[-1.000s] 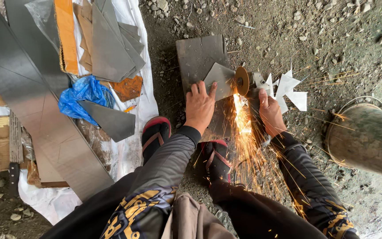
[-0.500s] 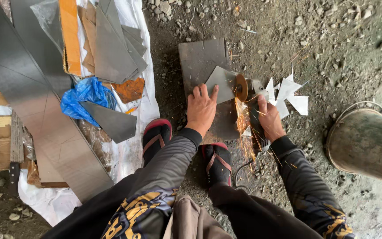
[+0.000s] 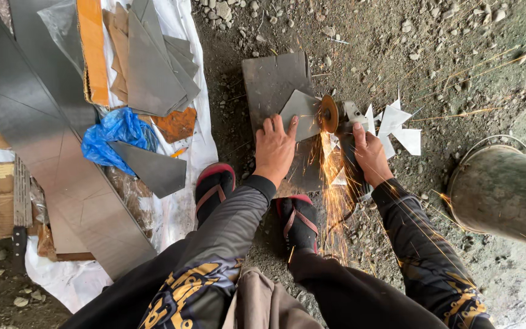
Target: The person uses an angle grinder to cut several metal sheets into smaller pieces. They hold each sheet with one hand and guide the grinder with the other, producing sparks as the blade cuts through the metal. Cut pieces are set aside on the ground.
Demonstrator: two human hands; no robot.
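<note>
**Inspector:** Hands first, head view. Left hand (image 3: pixel 277 148) lies flat, fingers spread wide, pressing on a small grey metal offcut (image 3: pixel 299 109). Right hand (image 3: pixel 369 152) is closed around the body of an angle grinder (image 3: pixel 348 131).

**Clerk:** Where does the offcut sit?

**Inspector:** On top of a larger dark steel plate (image 3: pixel 272 79) that lies on the gravel ground (image 3: pixel 458 55), in front of the person's feet. The grinder's disc (image 3: pixel 328 113) meets the right edge of the offcut, and sparks (image 3: pixel 333 183) stream down toward the person.

**Clerk:** Footwear?

**Inspector:** Red-edged sandals. Left sandal (image 3: pixel 214 186) is on the gravel beside the white sheet; right sandal (image 3: pixel 298 222) is just below the plate, in the path of the sparks.

**Clerk:** Anything near the grinder?

**Inspector:** White pointed cut pieces (image 3: pixel 400 125) lie just beyond the right hand. A round drum (image 3: pixel 506 195) stands at the right edge, well apart from them.

**Clerk:** And the left side?

**Inspector:** A white ground sheet (image 3: pixel 178 207) carries long grey metal sheets (image 3: pixel 44 146), stacked triangular offcuts (image 3: pixel 153 67), a crumpled blue plastic bag (image 3: pixel 117 131) and an orange board (image 3: pixel 92 49).
</note>
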